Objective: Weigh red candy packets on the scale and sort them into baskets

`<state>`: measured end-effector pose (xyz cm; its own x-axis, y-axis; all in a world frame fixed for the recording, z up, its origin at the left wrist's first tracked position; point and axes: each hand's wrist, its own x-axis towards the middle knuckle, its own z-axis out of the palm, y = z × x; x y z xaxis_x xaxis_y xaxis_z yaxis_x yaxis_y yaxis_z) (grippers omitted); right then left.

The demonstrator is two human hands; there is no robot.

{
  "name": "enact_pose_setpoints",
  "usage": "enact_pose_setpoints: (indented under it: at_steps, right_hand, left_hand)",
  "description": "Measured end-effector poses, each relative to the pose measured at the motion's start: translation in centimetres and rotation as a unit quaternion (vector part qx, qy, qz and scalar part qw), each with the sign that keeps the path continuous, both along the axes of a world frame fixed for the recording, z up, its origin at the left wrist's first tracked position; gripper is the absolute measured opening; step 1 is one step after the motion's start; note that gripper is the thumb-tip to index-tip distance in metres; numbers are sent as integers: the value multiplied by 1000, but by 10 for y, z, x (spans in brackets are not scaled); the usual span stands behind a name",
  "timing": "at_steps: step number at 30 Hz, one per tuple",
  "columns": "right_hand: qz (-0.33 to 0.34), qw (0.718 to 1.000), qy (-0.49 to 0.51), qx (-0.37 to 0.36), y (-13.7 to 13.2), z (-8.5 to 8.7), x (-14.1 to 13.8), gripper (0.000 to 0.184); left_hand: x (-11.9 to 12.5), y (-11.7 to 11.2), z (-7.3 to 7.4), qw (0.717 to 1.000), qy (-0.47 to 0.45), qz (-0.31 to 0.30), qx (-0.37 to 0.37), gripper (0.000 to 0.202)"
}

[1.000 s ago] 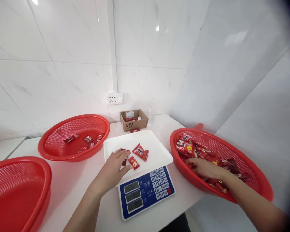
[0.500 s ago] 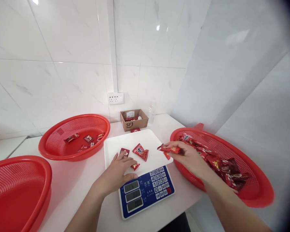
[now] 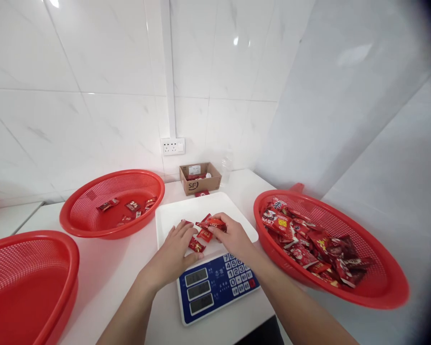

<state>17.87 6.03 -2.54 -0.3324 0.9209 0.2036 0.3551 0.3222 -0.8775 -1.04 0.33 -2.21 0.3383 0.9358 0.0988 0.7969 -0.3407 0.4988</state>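
White counter [image 3: 104,273] carries the lot, and the scale [image 3: 219,283] with its blue keypad sits at the middle of it. Right of the scale is the full red basket [image 3: 388,273], heaped with wrapped sweets [image 3: 309,244]. Well to the scale's left, at the near edge, sits a second red basket [image 3: 21,287]. Behind and left of the scale a third red basket [image 3: 111,232] holds a few scattered packets [image 3: 132,207]. Straight behind the scale is a cardboard box [image 3: 200,178], with a wall socket [image 3: 173,146] above it.

Now the white pan [image 3: 187,211] on top of the scale, and both hands are over it. The left hand [image 3: 174,254] lies open and flat on the pan's near edge, fingers spread, fingertips touching a small red packet [image 3: 196,245]. The right hand [image 3: 233,235] comes in from the scale's right side, fingers closed around a few red packets [image 3: 210,223], held low over the pan's centre, just beside the left hand's fingertips.
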Motion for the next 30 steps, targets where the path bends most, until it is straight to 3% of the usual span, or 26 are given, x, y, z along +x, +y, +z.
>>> enact_pose_setpoints:
  at_steps: [6, 11, 19, 26, 30]
  right_hand:
    - [-94, 993, 3, 65, 14, 0, 8, 20]
    - [-141, 978, -113, 103, 32, -4, 17, 21]
    - [-76, 972, -193, 108, 41, -9, 14, 22]
    - [-31, 969, -197, 144, 27, 10, -1, 22]
    - [-11, 965, -220, 140, 15, 12, -21, 28]
  left_hand:
    - [8, 1, -1, 997, 74, 0, -24, 62]
    - [18, 0, 3, 995, 91, -36, -37, 67]
    - [11, -1, 5, 998, 34, -55, -21, 51]
    - [-6, 6, 2, 998, 8, 51, 34, 37]
    - [-9, 7, 0, 997, 19, 70, 24, 37]
